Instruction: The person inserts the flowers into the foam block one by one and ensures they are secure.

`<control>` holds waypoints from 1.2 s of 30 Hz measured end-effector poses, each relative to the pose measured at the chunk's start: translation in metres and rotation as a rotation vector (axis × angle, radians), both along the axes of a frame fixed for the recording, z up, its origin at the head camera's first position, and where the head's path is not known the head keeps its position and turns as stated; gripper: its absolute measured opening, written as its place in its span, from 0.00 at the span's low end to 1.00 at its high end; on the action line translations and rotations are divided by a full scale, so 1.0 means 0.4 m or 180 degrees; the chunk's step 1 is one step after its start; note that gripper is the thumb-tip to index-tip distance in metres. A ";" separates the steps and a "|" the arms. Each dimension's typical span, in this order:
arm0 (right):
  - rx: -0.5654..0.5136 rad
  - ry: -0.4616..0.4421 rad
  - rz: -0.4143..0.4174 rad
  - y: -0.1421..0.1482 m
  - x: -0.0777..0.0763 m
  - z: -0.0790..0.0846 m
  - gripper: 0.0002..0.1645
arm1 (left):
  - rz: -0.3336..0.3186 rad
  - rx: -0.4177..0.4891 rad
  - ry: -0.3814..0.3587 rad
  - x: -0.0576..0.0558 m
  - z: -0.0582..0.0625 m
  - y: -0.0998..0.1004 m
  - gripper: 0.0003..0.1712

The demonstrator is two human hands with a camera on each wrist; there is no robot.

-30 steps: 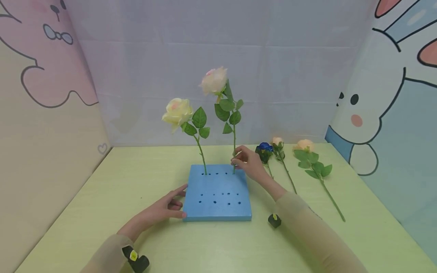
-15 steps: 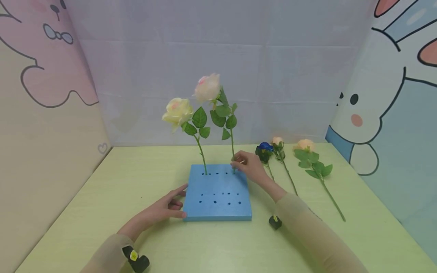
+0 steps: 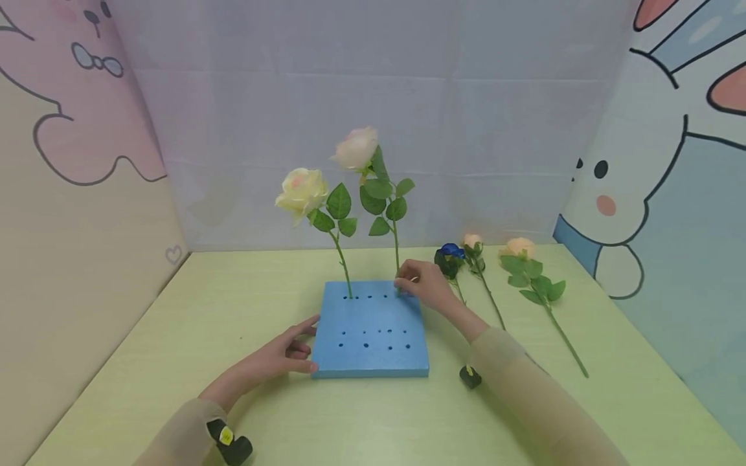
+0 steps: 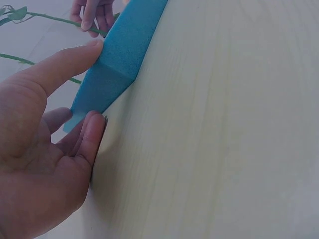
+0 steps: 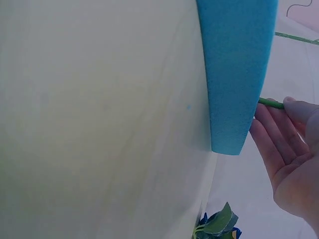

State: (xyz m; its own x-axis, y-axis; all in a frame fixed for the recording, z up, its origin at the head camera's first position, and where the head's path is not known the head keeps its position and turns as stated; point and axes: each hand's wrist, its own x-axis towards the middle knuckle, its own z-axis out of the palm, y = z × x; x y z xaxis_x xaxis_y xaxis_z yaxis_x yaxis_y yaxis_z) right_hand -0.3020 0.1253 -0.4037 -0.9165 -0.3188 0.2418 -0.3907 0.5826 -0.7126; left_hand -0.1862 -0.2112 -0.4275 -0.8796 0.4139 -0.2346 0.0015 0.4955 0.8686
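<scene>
In the head view my right hand (image 3: 424, 283) pinches the stem of a pale pink rose (image 3: 357, 149) low down, at the back right of a blue foam board (image 3: 373, 317). The right wrist view shows the green stem (image 5: 271, 103) between thumb and fingers, running into the board's face. A cream-yellow rose (image 3: 302, 193) stands in a hole at the back left, leaning left. My left hand (image 3: 271, 356) rests against the board's left side, thumb at the front corner and fingers spread along the edge. In the left wrist view the thumb (image 4: 70, 64) touches the board's edge.
To the right on the pale table (image 3: 175, 323) lie a blue rose (image 3: 451, 252), a small peach rose (image 3: 473, 243) and a larger peach rose (image 3: 519, 249). The right forearm passes over some of their stems. Several holes dot the board. A cloth wall stands behind.
The pink rose has come down and tilted left, its stem sinking lower at the board with my right hand slightly lower. My left hand has stayed at the board's side.
</scene>
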 end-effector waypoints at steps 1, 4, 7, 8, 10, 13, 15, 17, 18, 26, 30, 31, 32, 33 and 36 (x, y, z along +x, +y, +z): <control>0.0031 0.0000 0.0007 0.000 -0.002 0.000 0.05 | 0.0000 0.0001 -0.0007 0.000 0.000 0.000 0.56; 0.0086 0.0001 0.0033 -0.001 -0.005 0.000 0.04 | 0.0006 -0.0017 -0.0015 0.000 -0.002 -0.002 0.56; 0.0107 -0.0015 0.0095 -0.001 -0.006 0.006 0.04 | 0.0010 -0.0024 -0.0044 -0.001 -0.004 -0.003 0.56; 0.0116 -0.0020 0.0120 0.000 -0.007 0.009 0.05 | 0.0007 -0.0028 -0.0043 -0.002 -0.004 -0.003 0.56; 0.0141 -0.0040 0.0156 0.001 -0.008 0.013 0.05 | 0.0000 -0.0008 -0.0060 -0.003 -0.004 -0.004 0.56; 0.0189 -0.0064 0.0194 0.004 -0.013 0.020 0.06 | -0.0014 0.0005 -0.0030 -0.006 -0.001 -0.003 0.56; 0.0185 -0.0103 0.0242 0.005 -0.016 0.022 0.06 | -0.0028 0.0005 0.0005 -0.007 -0.002 -0.004 0.55; 0.0166 -0.0142 0.0284 0.006 -0.017 0.023 0.07 | -0.0036 -0.0008 0.0034 -0.006 -0.003 -0.004 0.55; 0.0157 -0.0167 0.0305 0.006 -0.017 0.024 0.07 | -0.0037 -0.0006 0.0036 -0.005 -0.003 -0.005 0.55; 0.0246 -0.0241 0.0311 0.002 -0.019 0.033 0.08 | -0.0010 0.0001 0.0016 -0.003 0.000 -0.005 0.55; 0.0326 -0.0192 0.0350 0.002 -0.021 0.034 0.08 | -0.0026 0.0002 0.0034 -0.003 0.000 -0.005 0.55; 0.0332 -0.0185 0.0357 0.003 -0.021 0.033 0.07 | -0.0041 0.0003 0.0050 -0.003 -0.001 -0.005 0.55; 0.0336 -0.0189 0.0352 0.003 -0.020 0.032 0.07 | -0.0060 0.0002 0.0070 -0.004 -0.002 -0.006 0.55; 0.0335 -0.0185 0.0355 0.004 -0.020 0.032 0.07 | -0.0078 -0.0001 0.0089 -0.005 -0.004 -0.006 0.55; 0.0323 -0.0174 0.0343 0.007 -0.017 0.029 0.07 | -0.0111 -0.0009 0.0121 -0.006 -0.008 -0.007 0.55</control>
State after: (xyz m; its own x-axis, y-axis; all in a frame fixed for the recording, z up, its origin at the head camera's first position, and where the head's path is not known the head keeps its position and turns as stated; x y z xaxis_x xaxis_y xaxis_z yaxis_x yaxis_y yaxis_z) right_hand -0.3088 0.1280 -0.3920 -0.8865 -0.4363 0.1541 -0.4171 0.6095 -0.6742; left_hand -0.1886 -0.2141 -0.4307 -0.8729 0.4439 -0.2025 0.0518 0.4971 0.8662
